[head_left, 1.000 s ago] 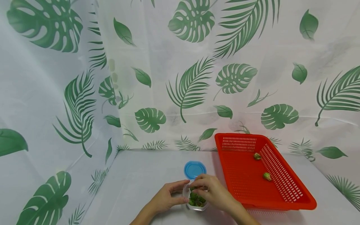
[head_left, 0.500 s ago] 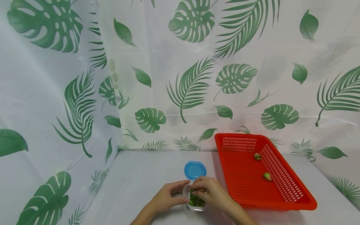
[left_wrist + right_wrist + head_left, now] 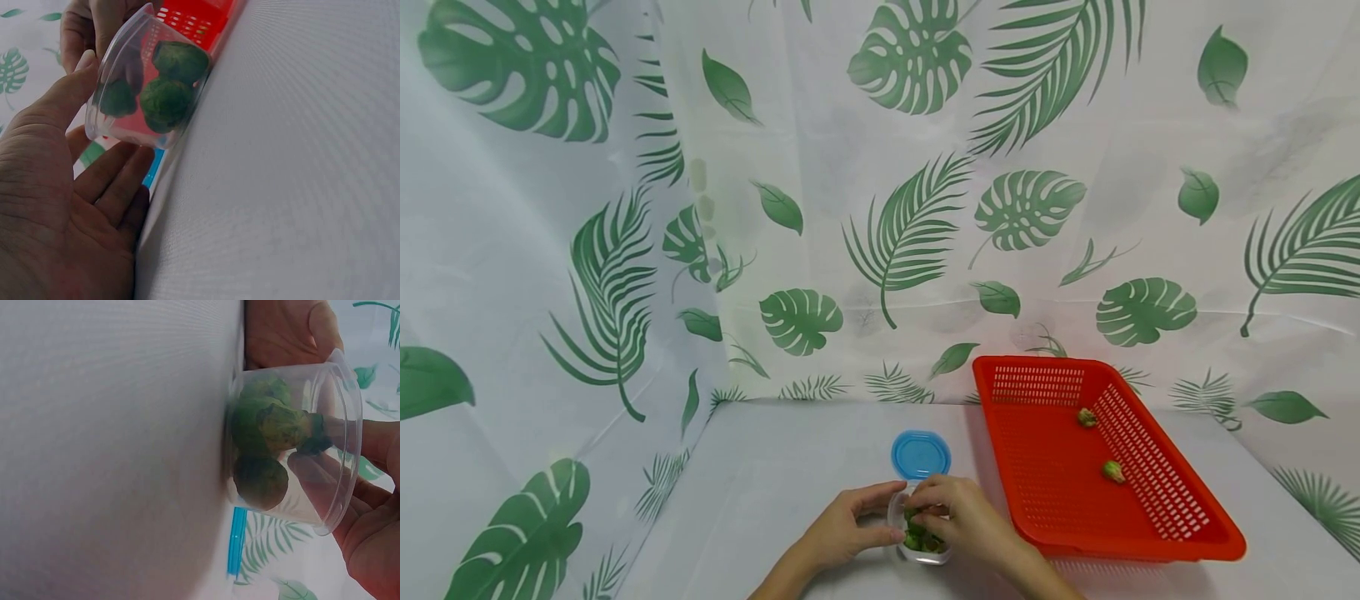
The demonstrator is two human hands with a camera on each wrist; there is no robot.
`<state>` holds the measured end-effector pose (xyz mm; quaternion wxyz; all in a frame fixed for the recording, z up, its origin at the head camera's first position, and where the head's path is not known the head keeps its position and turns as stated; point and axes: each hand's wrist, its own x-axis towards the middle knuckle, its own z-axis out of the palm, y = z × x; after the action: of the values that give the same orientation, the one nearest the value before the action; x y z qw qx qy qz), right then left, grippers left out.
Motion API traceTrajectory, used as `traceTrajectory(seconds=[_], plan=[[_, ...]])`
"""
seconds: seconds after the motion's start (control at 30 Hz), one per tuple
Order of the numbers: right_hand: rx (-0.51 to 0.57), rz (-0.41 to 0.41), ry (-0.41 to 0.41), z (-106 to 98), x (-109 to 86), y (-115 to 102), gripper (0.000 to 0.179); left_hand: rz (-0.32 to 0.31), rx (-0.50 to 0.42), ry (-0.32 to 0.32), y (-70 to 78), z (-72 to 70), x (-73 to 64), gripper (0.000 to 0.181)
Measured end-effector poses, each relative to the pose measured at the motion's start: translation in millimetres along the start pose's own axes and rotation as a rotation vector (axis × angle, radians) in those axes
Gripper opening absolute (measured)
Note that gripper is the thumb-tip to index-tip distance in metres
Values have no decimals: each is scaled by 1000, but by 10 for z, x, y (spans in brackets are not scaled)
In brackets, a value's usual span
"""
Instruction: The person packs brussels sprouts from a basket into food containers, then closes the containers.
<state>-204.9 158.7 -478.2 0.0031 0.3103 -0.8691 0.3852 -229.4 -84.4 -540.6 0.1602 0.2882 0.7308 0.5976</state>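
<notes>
A clear plastic tub [image 3: 896, 508] with several green Brussels sprouts [image 3: 167, 100] in it stands on the table. My left hand [image 3: 842, 525] holds it from the left, thumb at the near side of the rim and fingers along the far side. From the right, my right hand [image 3: 970, 517] reaches over the rim with its fingers down inside. In the right wrist view, its thumb and fingers pinch a small dark green Brussels sprout [image 3: 314, 434] above the others. The right hand hides part of the tub in the head view.
A blue lid [image 3: 921, 455] lies on the white table [image 3: 775, 467] just behind the tub. To the right stands a red slotted basket [image 3: 1045, 492] with one sprout [image 3: 1087, 417] near the back and another sprout [image 3: 1113, 472] nearer. A leaf-patterned sheet [image 3: 865, 250] hangs behind.
My right hand has sunk slightly lower into the tub, its fingers closer to the sprouts there. The left hand, tub, lid and basket have stayed in place.
</notes>
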Motion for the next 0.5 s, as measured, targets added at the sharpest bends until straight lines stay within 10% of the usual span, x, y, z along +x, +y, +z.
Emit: traceTrajectory(seconds=[0.5], plan=[[-31,6,-15,8,-2,19,18,0,1,-3,11,-5,-2,63]])
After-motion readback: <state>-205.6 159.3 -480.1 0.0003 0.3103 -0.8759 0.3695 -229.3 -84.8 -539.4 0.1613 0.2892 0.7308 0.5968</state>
